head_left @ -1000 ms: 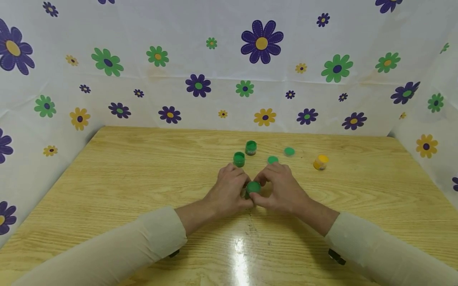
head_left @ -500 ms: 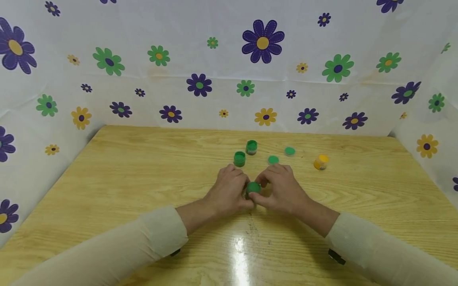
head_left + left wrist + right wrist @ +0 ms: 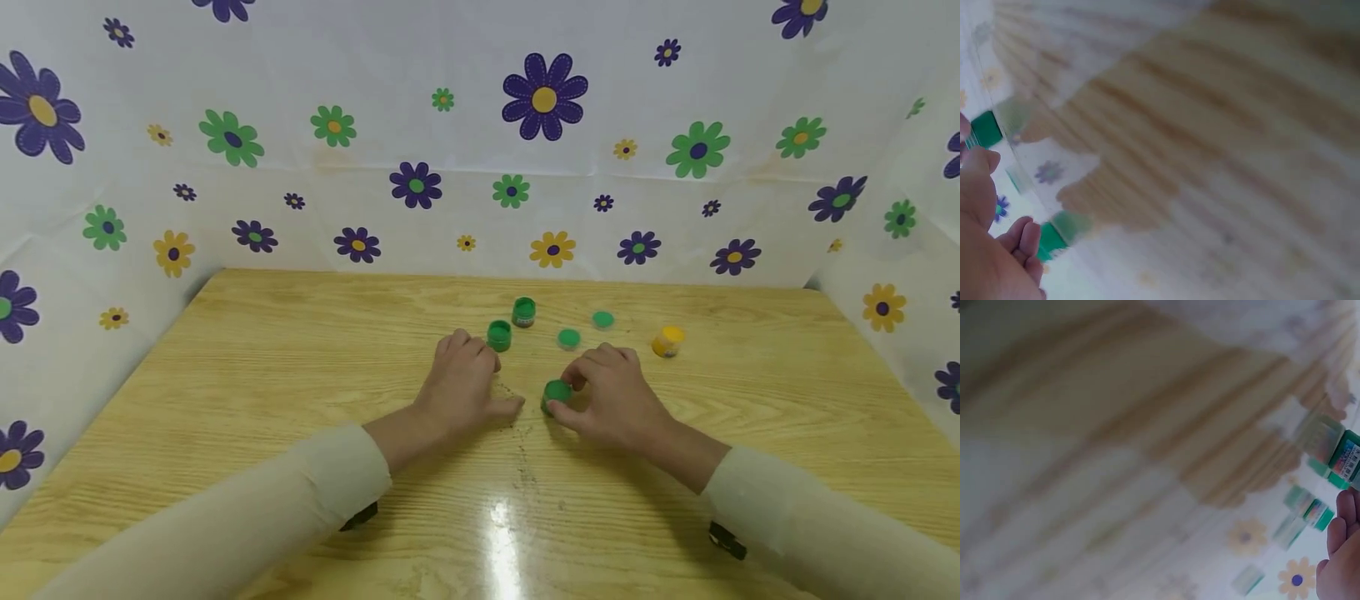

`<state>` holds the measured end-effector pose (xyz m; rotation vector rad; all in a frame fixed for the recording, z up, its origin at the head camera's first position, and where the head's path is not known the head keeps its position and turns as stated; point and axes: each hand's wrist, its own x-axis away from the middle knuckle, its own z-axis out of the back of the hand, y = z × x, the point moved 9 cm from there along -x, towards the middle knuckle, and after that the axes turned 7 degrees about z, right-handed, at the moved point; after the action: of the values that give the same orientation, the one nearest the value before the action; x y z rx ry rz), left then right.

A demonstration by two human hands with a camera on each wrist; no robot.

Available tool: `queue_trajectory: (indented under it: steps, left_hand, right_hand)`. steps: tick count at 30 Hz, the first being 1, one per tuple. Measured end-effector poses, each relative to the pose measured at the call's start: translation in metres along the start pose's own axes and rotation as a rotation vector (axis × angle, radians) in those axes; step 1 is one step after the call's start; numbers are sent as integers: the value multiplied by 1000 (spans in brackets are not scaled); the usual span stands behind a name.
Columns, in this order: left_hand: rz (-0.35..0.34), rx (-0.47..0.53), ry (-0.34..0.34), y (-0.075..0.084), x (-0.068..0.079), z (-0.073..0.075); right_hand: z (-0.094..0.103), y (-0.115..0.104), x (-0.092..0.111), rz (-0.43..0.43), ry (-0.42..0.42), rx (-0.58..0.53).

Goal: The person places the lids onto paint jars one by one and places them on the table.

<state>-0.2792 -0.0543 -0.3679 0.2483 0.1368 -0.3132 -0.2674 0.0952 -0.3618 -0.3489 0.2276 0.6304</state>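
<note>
Between the thumb and fingers of my right hand [image 3: 617, 398] is a small green paint jar [image 3: 556, 392], gripped at its side close over the table. The right wrist view shows a barcode label on this paint jar [image 3: 1349, 455]. My left hand [image 3: 459, 387] is apart from it, thumb stretched toward the jar and nothing in its grasp. Just beyond the left fingertips stands an uncovered green jar [image 3: 499, 336], with a second green jar [image 3: 523, 312] behind it. Two flat green lids, the nearer lid [image 3: 568, 338] and the farther lid [image 3: 603, 319], lie to their right.
A small yellow jar [image 3: 668, 342] stands on the wooden table [image 3: 300, 367], right of the lids. A white flower-printed cloth [image 3: 337, 192] hangs at the back and both sides. Faint dark marks [image 3: 525, 467] show on the tabletop between the forearms.
Both hands were at the green jar; my left hand has let go and drawn off to the left. My right hand has moved slightly right with the jar.
</note>
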Motion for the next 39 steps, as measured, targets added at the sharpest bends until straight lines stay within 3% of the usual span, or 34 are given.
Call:
queue_trajectory:
  steps: [4, 11, 29, 39]
  left_hand:
    - [35, -29, 24, -12, -7, 2]
    - [41, -66, 42, -20, -16, 5]
    - [122, 40, 36, -41, -48, -1]
    - [133, 24, 17, -43, -62, -6]
  right_hand:
    - [2, 10, 5, -16, 4, 22]
    - [7, 23, 8, -25, 14, 44]
    - [19, 60, 9, -117, 17, 82]
    - [25, 78, 7, -154, 14, 119]
